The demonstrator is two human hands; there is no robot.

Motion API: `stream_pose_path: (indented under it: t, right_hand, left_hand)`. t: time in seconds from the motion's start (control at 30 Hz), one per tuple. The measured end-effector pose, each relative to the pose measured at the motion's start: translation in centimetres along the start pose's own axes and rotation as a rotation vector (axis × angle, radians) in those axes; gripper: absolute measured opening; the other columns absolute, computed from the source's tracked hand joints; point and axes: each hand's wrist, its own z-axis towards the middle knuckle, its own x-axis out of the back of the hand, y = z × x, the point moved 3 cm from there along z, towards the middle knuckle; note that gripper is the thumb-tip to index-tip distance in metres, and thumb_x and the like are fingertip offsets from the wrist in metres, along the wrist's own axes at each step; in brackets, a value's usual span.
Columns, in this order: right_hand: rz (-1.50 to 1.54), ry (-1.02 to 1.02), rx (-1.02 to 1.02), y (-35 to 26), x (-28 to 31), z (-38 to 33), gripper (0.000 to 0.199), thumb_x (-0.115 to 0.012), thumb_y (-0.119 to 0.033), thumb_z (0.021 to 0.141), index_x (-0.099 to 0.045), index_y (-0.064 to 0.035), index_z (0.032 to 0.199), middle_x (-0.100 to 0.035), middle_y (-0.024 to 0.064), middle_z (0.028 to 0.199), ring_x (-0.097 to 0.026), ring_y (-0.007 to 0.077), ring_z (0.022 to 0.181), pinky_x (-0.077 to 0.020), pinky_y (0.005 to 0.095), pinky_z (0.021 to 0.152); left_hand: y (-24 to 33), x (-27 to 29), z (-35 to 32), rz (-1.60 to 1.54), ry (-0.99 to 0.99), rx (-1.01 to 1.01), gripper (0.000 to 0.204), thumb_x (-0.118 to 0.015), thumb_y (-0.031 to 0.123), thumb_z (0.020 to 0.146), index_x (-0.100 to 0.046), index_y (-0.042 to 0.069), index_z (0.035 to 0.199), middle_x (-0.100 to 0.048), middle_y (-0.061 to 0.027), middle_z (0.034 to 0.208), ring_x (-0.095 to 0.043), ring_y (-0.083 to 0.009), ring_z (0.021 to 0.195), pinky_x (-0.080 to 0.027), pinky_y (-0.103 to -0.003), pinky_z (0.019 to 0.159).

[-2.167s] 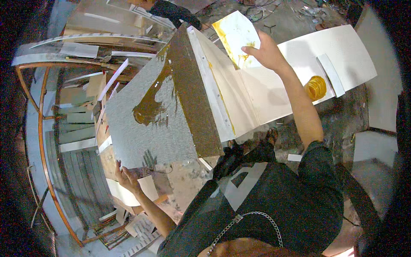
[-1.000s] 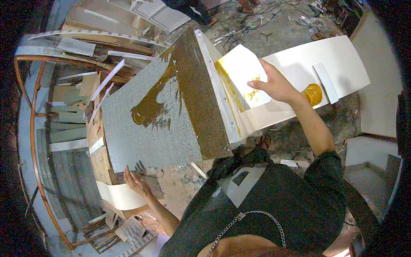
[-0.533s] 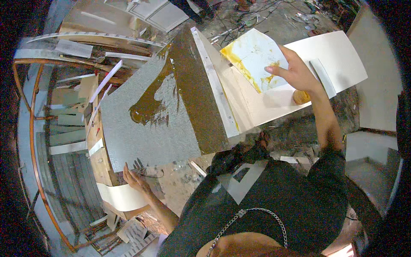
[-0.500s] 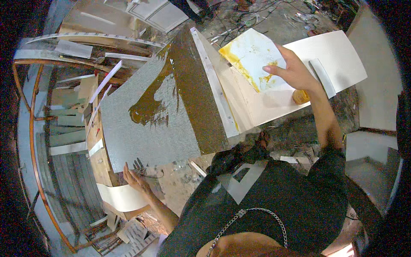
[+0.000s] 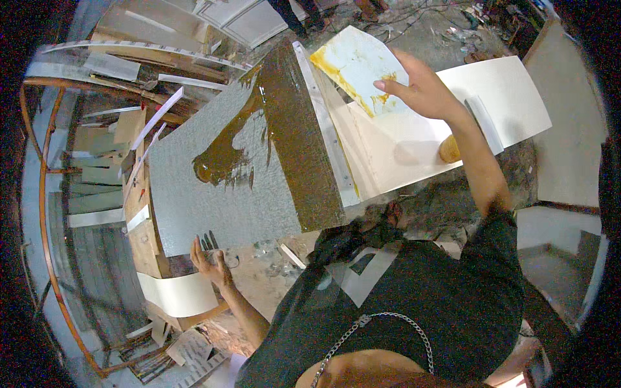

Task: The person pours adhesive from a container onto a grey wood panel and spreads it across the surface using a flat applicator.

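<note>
A thin pale sheet (image 5: 362,64) with yellow-brown smears along its edge is gripped in my right hand (image 5: 424,90), thumb on top and fingers beneath. It is held above the far end of a white strip (image 5: 323,116) beside the grey board. My left hand (image 5: 210,265) is open, fingers stretched out at the near edge of the grey textured board (image 5: 187,213). Whether it touches that edge I cannot tell. Wet brown liquid (image 5: 223,155) lies in a streak on the board, and a broad brown band (image 5: 304,168) covers its right side.
On a white panel (image 5: 517,84) to the right are a round yellow-brown container (image 5: 449,149), partly behind my forearm, and a pale flat bar (image 5: 485,123). Scrap strips and an orange-brown pipe frame (image 5: 44,174) fill the left. Another person's legs (image 5: 288,16) stand at the far side.
My right hand has moved left and slightly away from me with the smeared sheet, toward the grey board. My left hand has turned more upright at the board's near edge.
</note>
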Motion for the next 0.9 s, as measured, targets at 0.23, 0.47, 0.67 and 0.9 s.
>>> stream_pose_path:
  t: [0.23, 0.47, 0.67, 0.9]
  right_hand:
    - [-0.177, 0.013, 0.103, -1.9, 0.9, 2.9, 0.054, -0.064, -0.019, 0.089, -0.044, 0.0038, 0.134, -0.06, 0.02, 0.12, -0.058, 0.0273, 0.111, -0.0439, 0.0368, 0.096]
    - [-0.37, 0.121, 0.286, -3.9, 1.8, 8.3, 0.045, -0.063, -0.018, 0.086, -0.053, 0.0014, 0.125, -0.065, 0.0202, 0.11, -0.063, 0.0317, 0.102, -0.0477, 0.0396, 0.09]
    - [-0.414, 0.177, 0.426, -10.8, 6.1, 12.4, 0.054, -0.068, -0.02, 0.087, -0.047, 0.0022, 0.132, -0.064, 0.0132, 0.112, -0.061, 0.0222, 0.097, -0.0489, 0.0354, 0.086]
    - [-0.34, 0.184, 0.274, -18.8, 6.9, 16.1, 0.044, -0.067, -0.022, 0.088, -0.054, 0.0042, 0.12, -0.064, 0.0044, 0.087, -0.06, 0.0108, 0.079, -0.0507, 0.0268, 0.073]
  left_hand:
    - [-2.1, 0.4, -1.6, 0.014, 0.028, 0.016, 0.077, -0.05, 0.066, 0.086, -0.055, 0.003, 0.131, -0.053, -0.0194, 0.13, -0.045, -0.0369, 0.123, -0.033, -0.05, 0.103]
    - [-2.2, 0.3, -0.9, 0.076, 0.03, -0.011, 0.075, -0.047, 0.064, 0.089, -0.053, 0.003, 0.133, -0.052, -0.0206, 0.131, -0.044, -0.0373, 0.124, -0.03, -0.051, 0.105]
    - [-3.1, 3.8, -0.7, 0.13, 0.108, -0.06, 0.074, -0.043, 0.062, 0.091, -0.054, 0.002, 0.132, -0.053, -0.0183, 0.132, -0.043, -0.0376, 0.126, -0.03, -0.051, 0.106]
    - [-0.3, 7.2, 11.9, 0.154, 0.088, -0.301, 0.046, -0.066, 0.021, 0.087, -0.056, 0.005, 0.129, -0.06, -0.0152, 0.124, -0.051, -0.0355, 0.118, -0.038, -0.045, 0.102]
